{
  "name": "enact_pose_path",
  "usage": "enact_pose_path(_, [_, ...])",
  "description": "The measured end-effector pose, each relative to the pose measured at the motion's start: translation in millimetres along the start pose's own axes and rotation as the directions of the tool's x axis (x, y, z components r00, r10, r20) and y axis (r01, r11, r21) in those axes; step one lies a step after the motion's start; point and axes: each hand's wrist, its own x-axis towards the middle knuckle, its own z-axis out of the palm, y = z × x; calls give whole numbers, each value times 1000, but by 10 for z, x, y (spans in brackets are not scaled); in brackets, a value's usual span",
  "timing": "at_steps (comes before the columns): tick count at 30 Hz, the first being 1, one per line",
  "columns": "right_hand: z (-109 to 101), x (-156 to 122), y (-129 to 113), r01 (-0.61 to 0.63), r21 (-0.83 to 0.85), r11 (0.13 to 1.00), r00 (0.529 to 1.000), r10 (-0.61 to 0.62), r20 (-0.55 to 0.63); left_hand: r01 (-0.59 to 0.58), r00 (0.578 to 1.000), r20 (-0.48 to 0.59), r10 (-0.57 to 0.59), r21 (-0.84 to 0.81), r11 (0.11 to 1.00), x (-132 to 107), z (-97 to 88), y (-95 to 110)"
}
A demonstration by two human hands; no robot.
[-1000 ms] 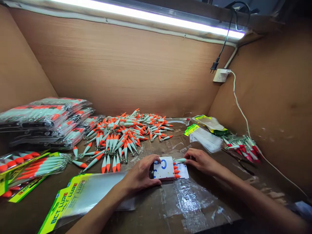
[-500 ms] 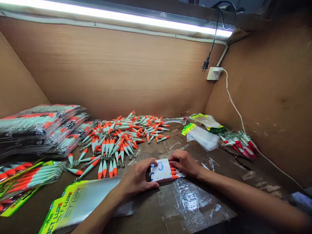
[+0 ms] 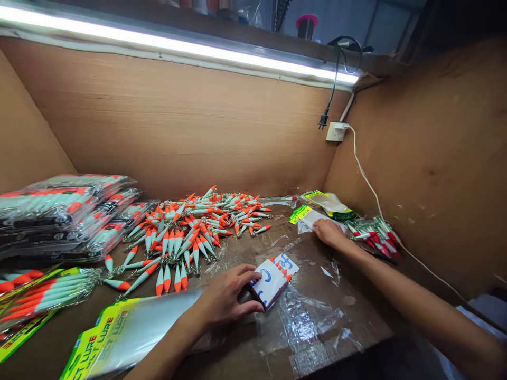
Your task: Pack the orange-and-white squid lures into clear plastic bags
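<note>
My left hand (image 3: pixel 232 293) grips a small white box (image 3: pixel 271 279) with blue handwriting on it, thumb at the near edge and fingers over the top. Orange lure tips (image 3: pixel 283 270) stick out of its far right end, beside a white flap with more blue writing. Farther back on the right, my right hand (image 3: pixel 330 232) has its fingers curled on a clear plastic bag (image 3: pixel 312 217) with a yellow-green header. Its fingertips are partly hidden. A pile of loose orange and pale-green squid-jig lures (image 3: pixel 194 227) lies beyond my left hand.
Packed lures in clear bags (image 3: pixel 59 211) are stacked at the left. Printed yellow-topped bags (image 3: pixel 130 327) lie at the front left. Red-and-white lures (image 3: pixel 380 237) lie at the right near a white cord (image 3: pixel 366 177). A black plug (image 3: pixel 323 119) hangs over the table.
My right hand has left the white box and moved back and right to the clear bags. The box, still in my left hand, has turned at an angle. The view has shifted slightly.
</note>
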Motion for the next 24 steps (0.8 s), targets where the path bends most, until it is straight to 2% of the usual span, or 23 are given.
enact_pose_path(5, [151,19,78,-106,-32,994,994,106,-9,-16,1000,9,16,-11,1000,-14,-27,33])
enact_pose_path(8, [208,59,68,-109,-27,994,994,108,-18,-86,996,18,85,42,995,-15,7,18])
enact_pose_path(12, [247,114,66,-101,-38,994,995,101,4,-169,982,101,158,111,979,-5,89,65])
enact_pose_path(20, [191,205,65,-155,-28,987,988,155,-5,-185,983,48,178,222,957,-8,166,248])
enact_pose_path(24, [199,135,54,-141,-14,990,990,140,-25,-137,990,10,138,209,968,9,174,253])
